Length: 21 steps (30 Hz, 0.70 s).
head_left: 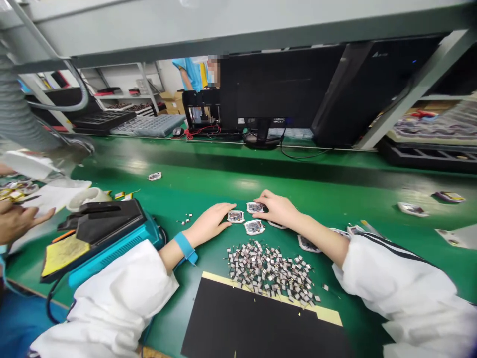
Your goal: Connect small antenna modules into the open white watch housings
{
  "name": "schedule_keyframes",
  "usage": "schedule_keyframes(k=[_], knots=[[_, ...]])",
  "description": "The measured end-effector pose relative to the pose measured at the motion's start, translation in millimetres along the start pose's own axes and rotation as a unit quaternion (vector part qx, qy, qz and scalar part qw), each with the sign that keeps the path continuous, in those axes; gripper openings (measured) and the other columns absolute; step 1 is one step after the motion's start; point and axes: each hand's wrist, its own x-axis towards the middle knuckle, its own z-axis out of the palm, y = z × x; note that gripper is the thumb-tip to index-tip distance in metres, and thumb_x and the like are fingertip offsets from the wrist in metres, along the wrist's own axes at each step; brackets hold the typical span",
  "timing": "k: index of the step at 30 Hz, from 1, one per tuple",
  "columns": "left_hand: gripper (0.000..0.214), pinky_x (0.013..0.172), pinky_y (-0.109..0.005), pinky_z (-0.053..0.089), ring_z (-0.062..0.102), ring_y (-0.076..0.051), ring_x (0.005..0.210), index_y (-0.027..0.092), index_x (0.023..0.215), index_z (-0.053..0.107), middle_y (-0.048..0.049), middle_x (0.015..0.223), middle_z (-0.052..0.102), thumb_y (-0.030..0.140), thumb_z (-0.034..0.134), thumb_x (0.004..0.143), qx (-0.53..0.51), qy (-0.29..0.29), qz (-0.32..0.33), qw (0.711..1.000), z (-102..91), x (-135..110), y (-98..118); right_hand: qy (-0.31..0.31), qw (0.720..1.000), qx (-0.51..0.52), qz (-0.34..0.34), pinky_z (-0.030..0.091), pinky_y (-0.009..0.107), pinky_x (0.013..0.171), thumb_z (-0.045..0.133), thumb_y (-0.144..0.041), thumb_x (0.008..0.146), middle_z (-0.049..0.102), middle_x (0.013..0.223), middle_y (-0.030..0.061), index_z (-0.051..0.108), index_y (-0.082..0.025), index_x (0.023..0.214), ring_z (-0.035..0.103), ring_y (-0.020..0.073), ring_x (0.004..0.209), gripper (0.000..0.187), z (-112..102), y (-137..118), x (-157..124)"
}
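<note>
Head camera has us looking down at a green bench (pixel 238 164); our left hand (pixel 206 223) lies flat and open, holding nothing, its fingertips just beside a white-edged circuit board (pixel 236 216); our right hand (pixel 278 209) is palm down with its fingers over a second board (pixel 255 207), though we can't tell if it's actually pinching it; a third board (pixel 255 227) sits just below those two, and a fourth (pixel 309 243) lies under our right forearm; a loose heap of tiny metal-and-dark components (pixel 268 271) is spread right below the hands, beside a black mat (pixel 257 323) with a yellow edge; we've got a blue wristband (pixel 185 247) on the left wrist; off left there's a teal-and-black machine (pixel 100 238), with a co-worker's hand (pixel 18 221) past it; a monitor (pixel 279 89) faces away across the bench.
</note>
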Motion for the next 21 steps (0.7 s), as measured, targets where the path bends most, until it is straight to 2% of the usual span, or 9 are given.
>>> schedule_keyframes(k=[2,5,8,12,15,17,19,21], knots=[[0.029,0.095,-0.034,0.039,0.047,-0.016,0.108,0.017,0.111,0.048,-0.0067,0.115,0.051,0.020,0.045,0.082,-0.008,-0.012,0.021,1.000,-12.4,-15,2,0.002,1.000,0.002,-0.014,0.043,0.026,0.063,0.052,-0.045,0.076,0.052,0.097,0.0054,0.055,-0.022,0.108,0.055,0.0171,0.079,0.040,-1,-10,-10],[0.023,0.089,-0.026,0.042,0.052,-0.012,0.099,0.020,0.100,0.056,-0.0025,0.104,0.058,0.019,0.038,0.085,-0.028,-0.066,0.094,0.993,-20.4,-35,8,-0.020,0.996,0.010,-0.082,0.043,0.024,0.066,0.044,-0.043,0.082,0.051,0.096,0.0021,0.055,-0.029,0.107,0.055,0.0137,0.078,0.031,-1,-14,-29],[0.028,0.090,-0.025,0.041,0.051,-0.012,0.101,0.018,0.101,0.056,-0.0033,0.105,0.059,0.016,0.032,0.087,-0.026,-0.103,0.153,0.982,-12.9,-41,14,-0.031,0.991,-0.001,-0.127,0.043,0.023,0.061,0.041,-0.038,0.084,0.052,0.093,0.0025,0.059,-0.027,0.102,0.055,0.0125,0.073,0.027,7,-10,-44],[0.027,0.086,-0.026,0.042,0.054,-0.014,0.094,0.016,0.095,0.058,-0.0049,0.100,0.061,0.018,0.032,0.087,0.009,-0.124,0.207,0.970,0.1,-39,17,-0.024,0.994,-0.001,-0.111,0.044,0.023,0.061,0.042,-0.036,0.084,0.053,0.088,0.0036,0.061,-0.025,0.097,0.055,0.0128,0.072,0.026,11,0,-57],[0.026,0.081,-0.027,0.043,0.056,-0.014,0.086,0.015,0.099,0.056,-0.0066,0.094,0.062,0.019,0.033,0.087,0.050,-0.115,0.198,0.972,-1.8,-40,15,-0.023,0.996,-0.007,-0.090,0.045,0.024,0.060,0.042,-0.041,0.082,0.052,0.088,0.0037,0.063,-0.024,0.086,0.055,0.0126,0.070,0.027,4,-3,-55],[0.026,0.077,-0.026,0.043,0.056,-0.014,0.082,0.016,0.101,0.055,-0.0059,0.090,0.062,0.021,0.034,0.087,0.052,-0.094,0.171,0.979,-7.8,-40,13,-0.011,0.997,-0.010,-0.073,0.046,0.026,0.061,0.045,-0.045,0.080,0.052,0.094,0.0045,0.060,-0.024,0.094,0.056,0.0141,0.072,0.029,2,-13,-44],[0.022,0.074,-0.023,0.044,0.055,-0.012,0.081,0.016,0.097,0.057,-0.0042,0.088,0.061,0.022,0.038,0.086,0.024,-0.040,0.126,0.991,-13.7,-37,11,-0.005,0.998,-0.015,-0.062,0.048,0.029,0.065,0.049,-0.048,0.076,0.051,0.101,0.0066,0.052,-0.022,0.109,0.056,0.0177,0.078,0.042,5,-24,-28],[0.018,0.073,-0.020,0.044,0.055,-0.011,0.079,0.017,0.091,0.059,-0.0022,0.086,0.061,0.021,0.044,0.083,-0.011,0.039,0.068,0.997,-15.8,-30,11,-0.014,0.998,-0.019,-0.065,0.048,0.032,0.069,0.051,-0.047,0.076,0.050,0.103,0.0082,0.049,-0.018,0.113,0.055,0.0204,0.083,0.047,13,-34,-10]])
